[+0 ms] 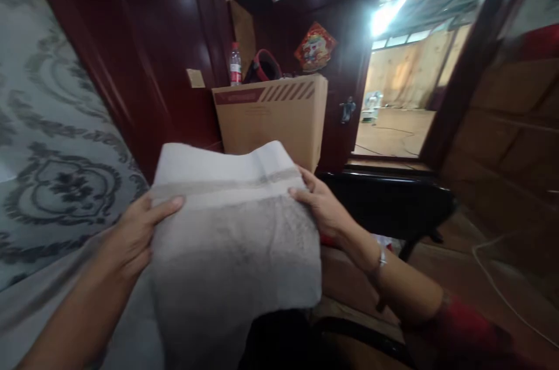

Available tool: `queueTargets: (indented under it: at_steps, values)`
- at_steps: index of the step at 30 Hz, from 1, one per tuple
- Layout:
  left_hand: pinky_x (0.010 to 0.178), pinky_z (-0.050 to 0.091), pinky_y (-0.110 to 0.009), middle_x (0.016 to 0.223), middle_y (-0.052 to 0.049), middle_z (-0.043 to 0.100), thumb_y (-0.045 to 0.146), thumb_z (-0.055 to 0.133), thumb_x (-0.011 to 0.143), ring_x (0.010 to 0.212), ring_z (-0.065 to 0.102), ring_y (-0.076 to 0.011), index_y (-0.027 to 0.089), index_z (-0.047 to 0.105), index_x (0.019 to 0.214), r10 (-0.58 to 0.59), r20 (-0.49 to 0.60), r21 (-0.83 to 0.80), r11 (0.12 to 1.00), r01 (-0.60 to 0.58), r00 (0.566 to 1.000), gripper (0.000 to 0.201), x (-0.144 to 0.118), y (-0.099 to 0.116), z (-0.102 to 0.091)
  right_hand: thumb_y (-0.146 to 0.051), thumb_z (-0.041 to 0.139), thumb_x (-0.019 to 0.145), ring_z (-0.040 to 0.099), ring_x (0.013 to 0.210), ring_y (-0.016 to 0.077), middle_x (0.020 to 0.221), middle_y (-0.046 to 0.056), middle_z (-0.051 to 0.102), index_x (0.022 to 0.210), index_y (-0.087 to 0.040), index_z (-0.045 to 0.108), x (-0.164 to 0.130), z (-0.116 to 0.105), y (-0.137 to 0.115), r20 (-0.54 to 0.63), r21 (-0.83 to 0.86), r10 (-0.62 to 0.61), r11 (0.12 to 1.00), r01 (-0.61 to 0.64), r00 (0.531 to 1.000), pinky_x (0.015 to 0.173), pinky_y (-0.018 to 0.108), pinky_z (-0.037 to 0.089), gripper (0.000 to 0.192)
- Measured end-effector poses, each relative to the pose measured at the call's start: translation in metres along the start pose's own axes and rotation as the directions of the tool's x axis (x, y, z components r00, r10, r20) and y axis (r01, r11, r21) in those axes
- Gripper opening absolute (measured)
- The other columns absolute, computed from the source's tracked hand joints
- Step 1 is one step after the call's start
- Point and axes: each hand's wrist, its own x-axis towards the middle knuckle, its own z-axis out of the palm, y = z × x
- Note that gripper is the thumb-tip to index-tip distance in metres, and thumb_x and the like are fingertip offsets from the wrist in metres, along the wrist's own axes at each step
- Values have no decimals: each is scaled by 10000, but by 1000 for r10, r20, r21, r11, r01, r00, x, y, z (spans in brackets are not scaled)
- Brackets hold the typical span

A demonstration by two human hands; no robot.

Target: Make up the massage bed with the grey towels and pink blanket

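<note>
Fingers of left hand (138, 229) and right hand (322, 207) pinch the folded grey terry towel (231, 236) by its side edges, mid-fold; another fold likely needs an even grip.

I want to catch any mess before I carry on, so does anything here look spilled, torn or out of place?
Nothing stands out. The left hand and right hand hold a folded grey towel by its sides; no tear or stain shows. Behind it, the cardboard box stands closed, and the water bottle beyond it is upright.
</note>
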Motion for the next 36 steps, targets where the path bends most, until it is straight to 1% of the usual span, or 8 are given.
queueTargets:
  at_steps: [9, 11, 14, 17, 19, 20, 31, 36]
  values:
    - [640, 577, -274, 783, -73, 728, 61, 719, 631, 647, 675, -171, 85, 703, 917, -2, 448, -124, 990, 64, 894, 288, 86, -4, 255, -387, 749, 730, 668, 933, 235, 1177, 68, 674, 1464, -263, 460, 3, -209, -112, -392, -580, -258, 815, -19, 883, 811, 381, 571, 799]
    - [785, 585, -326, 992, -125, 741, 56, 662, 702, 846, 714, -214, 83, 665, 1127, 0, 403, -12, 1000, 6, 915, 425, 100, -19, 303, -426, 689, 785, 663, 944, 264, 1180, 98, 672, 1468, -249, 459, 4, -248, -120, -395, -751, -357, 656, -74, 846, 812, 428, 564, 742]
    - [1050, 478, -399, 1333, -176, 629, 111, 663, 783, 1218, 611, -270, 130, 511, 1398, 185, 365, 289, 909, -300, 912, 633, 104, -57, 349, -504, 576, 878, 601, 1105, 329, 1282, 141, 624, 1424, -244, 512, -8, -285, -104, -188, -978, -505, 172, -115, 842, 920, 523, 506, 608]
    - [1134, 381, -475, 1420, -136, 568, 339, 728, 825, 1326, 503, -315, 209, 503, 1423, 330, 712, 407, 527, -746, 620, 652, 92, -100, 362, -573, 527, 917, 502, 1236, 374, 1393, 151, 552, 1430, -248, 509, -30, -294, -69, 75, -949, -404, -311, -59, 912, 1002, 572, 422, 607]
    - [1100, 396, -506, 1389, -114, 579, 496, 707, 837, 1296, 499, -329, 235, 513, 1406, 317, 839, 370, 264, -891, 442, 655, 84, -118, 359, -583, 527, 927, 482, 1239, 380, 1411, 159, 532, 1469, -240, 459, -41, -292, -50, 133, -885, -361, -463, -53, 923, 1002, 563, 399, 644]
    - [1073, 413, -508, 1368, -113, 584, 554, 685, 841, 1275, 503, -331, 233, 508, 1404, 314, 856, 372, 176, -911, 410, 673, 81, -123, 357, -578, 525, 934, 479, 1235, 378, 1412, 162, 529, 1485, -236, 434, -44, -291, -45, 143, -866, -370, -496, -65, 918, 997, 553, 391, 655]
    - [1014, 449, -454, 1258, -109, 630, 696, 595, 848, 1175, 571, -306, 229, 529, 1365, 201, 908, 354, 96, -930, 367, 700, 95, -112, 360, -610, 491, 938, 519, 1155, 379, 1377, 154, 553, 1531, -241, 385, -44, -298, -47, 162, -867, -354, -497, -39, 921, 913, 514, 433, 706]
    - [1177, 296, -556, 1560, -169, 398, 596, 618, 881, 1451, 344, -360, 224, 294, 1563, 264, 851, 453, 70, -889, 455, 841, 70, -125, 341, -698, 313, 947, 578, 1022, 403, 1236, 205, 626, 1520, -220, 412, -46, -303, -46, 255, -855, -379, -518, 24, 890, 791, 535, 472, 753]
